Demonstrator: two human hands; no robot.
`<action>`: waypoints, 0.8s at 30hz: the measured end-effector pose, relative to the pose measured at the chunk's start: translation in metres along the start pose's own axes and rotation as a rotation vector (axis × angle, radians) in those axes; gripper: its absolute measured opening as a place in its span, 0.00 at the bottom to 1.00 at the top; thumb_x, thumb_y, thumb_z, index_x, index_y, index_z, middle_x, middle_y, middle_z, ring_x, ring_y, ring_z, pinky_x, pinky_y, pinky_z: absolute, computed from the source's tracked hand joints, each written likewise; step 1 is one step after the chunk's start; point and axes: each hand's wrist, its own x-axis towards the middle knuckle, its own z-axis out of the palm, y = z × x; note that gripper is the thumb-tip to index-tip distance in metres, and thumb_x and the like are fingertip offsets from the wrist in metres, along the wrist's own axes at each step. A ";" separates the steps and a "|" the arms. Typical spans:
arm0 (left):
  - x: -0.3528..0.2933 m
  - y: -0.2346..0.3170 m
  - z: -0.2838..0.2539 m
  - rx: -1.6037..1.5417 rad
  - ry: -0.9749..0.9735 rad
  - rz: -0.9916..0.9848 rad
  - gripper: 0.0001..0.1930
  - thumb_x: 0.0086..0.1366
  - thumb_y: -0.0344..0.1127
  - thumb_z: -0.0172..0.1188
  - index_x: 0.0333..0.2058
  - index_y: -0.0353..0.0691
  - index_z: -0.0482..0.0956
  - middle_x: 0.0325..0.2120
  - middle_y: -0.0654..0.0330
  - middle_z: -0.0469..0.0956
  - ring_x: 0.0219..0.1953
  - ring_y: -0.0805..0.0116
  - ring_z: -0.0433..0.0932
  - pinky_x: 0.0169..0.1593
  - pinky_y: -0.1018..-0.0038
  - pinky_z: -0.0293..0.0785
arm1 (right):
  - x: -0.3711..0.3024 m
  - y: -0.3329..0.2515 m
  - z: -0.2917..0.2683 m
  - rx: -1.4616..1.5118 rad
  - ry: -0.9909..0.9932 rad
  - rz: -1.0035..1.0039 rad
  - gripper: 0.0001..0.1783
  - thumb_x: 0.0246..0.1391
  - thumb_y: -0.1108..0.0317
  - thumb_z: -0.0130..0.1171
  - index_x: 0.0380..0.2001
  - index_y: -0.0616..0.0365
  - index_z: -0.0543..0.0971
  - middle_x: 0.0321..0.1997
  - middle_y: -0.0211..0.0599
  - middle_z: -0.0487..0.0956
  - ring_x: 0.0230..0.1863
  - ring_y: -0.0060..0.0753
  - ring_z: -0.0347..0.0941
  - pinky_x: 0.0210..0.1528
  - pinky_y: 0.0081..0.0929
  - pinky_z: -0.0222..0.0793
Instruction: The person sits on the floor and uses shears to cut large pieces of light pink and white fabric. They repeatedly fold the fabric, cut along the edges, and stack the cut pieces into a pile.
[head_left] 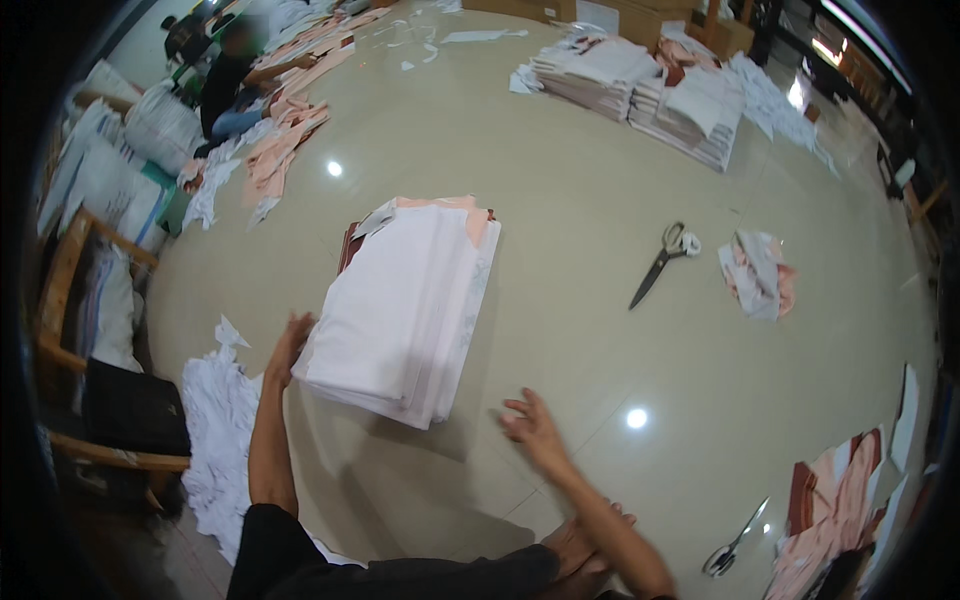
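Observation:
A thick stack of folded white cloth, with peach and dark red pieces showing at its far end, lies on the floor in front of me. My left hand is at the stack's near left edge, fingers stretched out along its side; whether it presses on the cloth is hard to tell. To the right of the stack, my right hand hovers apart from it, fingers spread and holding nothing. Large black-handled scissors rest on the floor farther right.
A crumpled cloth bundle lies beyond the scissors. Smaller scissors and peach cloth are at the near right. White scraps lie by a wooden chair. Cloth stacks stand far right; a person sits far left.

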 end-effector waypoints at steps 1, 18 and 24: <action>-0.002 -0.002 -0.017 -0.012 -0.143 -0.087 0.46 0.70 0.70 0.50 0.69 0.34 0.62 0.67 0.48 0.68 0.61 0.56 0.76 0.67 0.61 0.70 | -0.008 -0.001 -0.020 0.015 -0.018 0.055 0.49 0.65 0.53 0.64 0.75 0.62 0.47 0.70 0.48 0.68 0.62 0.42 0.74 0.61 0.35 0.73; -0.075 -0.028 0.267 -0.332 0.090 0.168 0.35 0.69 0.49 0.63 0.66 0.32 0.65 0.57 0.54 0.76 0.57 0.65 0.77 0.62 0.68 0.73 | -0.106 -0.068 -0.198 0.013 0.359 0.034 0.28 0.70 0.56 0.53 0.65 0.61 0.67 0.53 0.45 0.79 0.46 0.30 0.80 0.46 0.25 0.79; 0.009 0.026 0.406 -0.489 -0.034 0.296 0.32 0.70 0.45 0.62 0.65 0.31 0.67 0.58 0.55 0.74 0.57 0.66 0.76 0.62 0.69 0.70 | -0.109 -0.077 -0.218 -0.048 0.446 0.020 0.28 0.69 0.55 0.55 0.64 0.62 0.68 0.48 0.43 0.81 0.43 0.29 0.81 0.45 0.25 0.80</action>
